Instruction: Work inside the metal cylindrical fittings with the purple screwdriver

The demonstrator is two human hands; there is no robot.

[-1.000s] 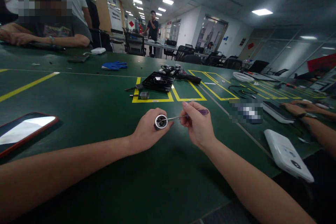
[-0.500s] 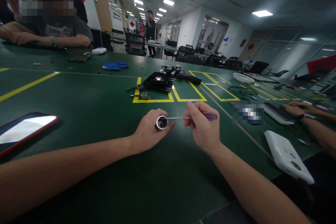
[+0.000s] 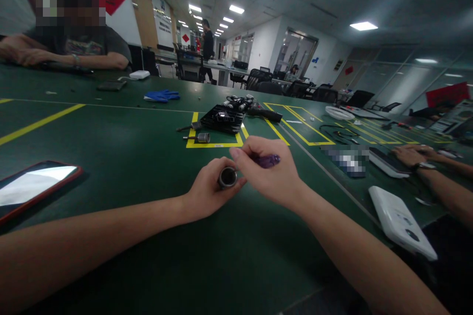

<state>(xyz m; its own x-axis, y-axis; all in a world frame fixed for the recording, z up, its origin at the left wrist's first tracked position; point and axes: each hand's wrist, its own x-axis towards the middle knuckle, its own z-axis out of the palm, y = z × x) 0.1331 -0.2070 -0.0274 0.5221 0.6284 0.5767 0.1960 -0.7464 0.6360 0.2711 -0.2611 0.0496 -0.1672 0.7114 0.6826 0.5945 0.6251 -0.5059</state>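
My left hand is wrapped around a short hollow metal cylinder. Its round open end faces me, and the inside looks dark. Close on its right, my right hand is closed around a screwdriver with a see-through purple handle. The handle points away to the right; the thin shaft is hidden behind my fingers. My right thumb and fingertips are by the cylinder's upper right rim; whether they touch it I cannot tell. Both hands are just above the green table.
Ahead lie a black ridged part, a metal cylinder with a thin stem and a blue glove. A phone lies left, a white device right. Another person's hands rest at right; someone sits across the table.
My right hand has moved left with the screwdriver, up against the cylinder. The shaft, earlier seen reaching into the opening, is now out of sight. My left hand holds nearly still.
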